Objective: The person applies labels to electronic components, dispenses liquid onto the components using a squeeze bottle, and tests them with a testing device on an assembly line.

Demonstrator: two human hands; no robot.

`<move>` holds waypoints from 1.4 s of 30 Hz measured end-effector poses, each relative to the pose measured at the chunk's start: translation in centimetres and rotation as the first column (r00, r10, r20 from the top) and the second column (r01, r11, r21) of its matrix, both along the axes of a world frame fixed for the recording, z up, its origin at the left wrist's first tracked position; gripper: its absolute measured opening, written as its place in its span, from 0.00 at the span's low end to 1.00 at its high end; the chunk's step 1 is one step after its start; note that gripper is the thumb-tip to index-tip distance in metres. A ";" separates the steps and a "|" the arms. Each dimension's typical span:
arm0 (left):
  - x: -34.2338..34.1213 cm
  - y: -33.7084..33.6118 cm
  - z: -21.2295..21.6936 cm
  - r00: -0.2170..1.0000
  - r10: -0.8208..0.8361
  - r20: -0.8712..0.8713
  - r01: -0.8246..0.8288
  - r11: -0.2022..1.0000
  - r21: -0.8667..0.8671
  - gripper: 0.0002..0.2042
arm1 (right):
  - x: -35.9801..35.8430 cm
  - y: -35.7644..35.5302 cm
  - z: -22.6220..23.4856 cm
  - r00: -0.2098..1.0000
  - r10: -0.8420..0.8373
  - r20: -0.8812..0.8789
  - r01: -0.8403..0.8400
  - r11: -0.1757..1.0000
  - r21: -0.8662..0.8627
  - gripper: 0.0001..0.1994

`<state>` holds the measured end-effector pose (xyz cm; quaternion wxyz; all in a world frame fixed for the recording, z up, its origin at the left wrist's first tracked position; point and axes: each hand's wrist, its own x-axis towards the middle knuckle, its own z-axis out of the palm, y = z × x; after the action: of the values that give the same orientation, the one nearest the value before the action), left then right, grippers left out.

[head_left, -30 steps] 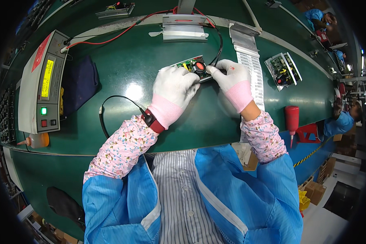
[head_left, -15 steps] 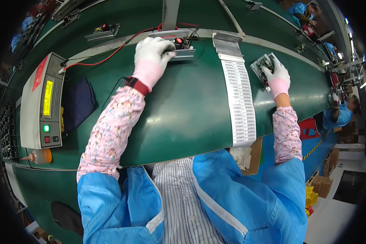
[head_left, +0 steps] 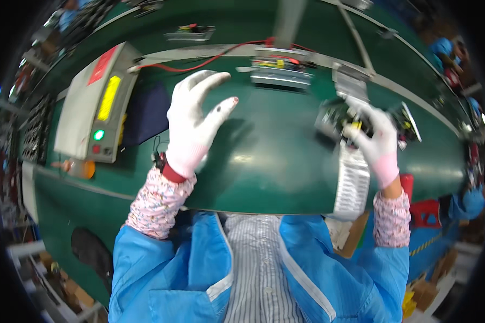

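Gripping a small circuit board (head_left: pixel 342 119) at 2 o'clock, right hand (head_left: pixel 376 141) is closed on it above the white label strip (head_left: pixel 353 180). Left hand (head_left: pixel 194 126) hovers open and empty at 11 o'clock. Best handled by its edges, kept level and clear of the red wire (head_left: pixel 199 64).

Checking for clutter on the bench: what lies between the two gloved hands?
In the head view, only bare green table lies between the open left hand and the right hand, which holds a circuit board.
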<state>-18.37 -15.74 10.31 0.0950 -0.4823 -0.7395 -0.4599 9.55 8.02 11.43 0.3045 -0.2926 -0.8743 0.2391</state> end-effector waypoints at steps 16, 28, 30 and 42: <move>-10.0 -17.0 -2.1 0.601 0.769 -0.217 -0.768 0.631 0.109 0.20 | -7.2 -8.3 -1.6 0.940 0.297 0.169 -0.334 0.904 0.268 0.25; 2.8 -5.4 -0.9 0.973 0.195 -0.125 -0.157 0.952 0.262 0.16 | 11.5 -7.9 -6.8 0.904 -0.419 0.086 0.414 0.908 0.064 0.18; 6.7 -2.9 -2.0 0.994 -0.110 0.009 0.109 0.992 0.063 0.14 | 14.5 -9.8 -7.5 0.821 -0.546 0.167 0.557 0.830 -0.023 0.19; 17.1 5.7 -4.1 0.382 -0.373 0.846 0.897 0.369 -0.243 0.22 | 17.4 -12.5 -8.2 0.835 -0.549 -0.044 0.348 0.587 -0.731 0.26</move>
<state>-1.26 -10.04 6.23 -0.5659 -0.5449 -0.5492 -0.2850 26.93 -4.46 3.21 0.3358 -0.5628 -0.5650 0.5012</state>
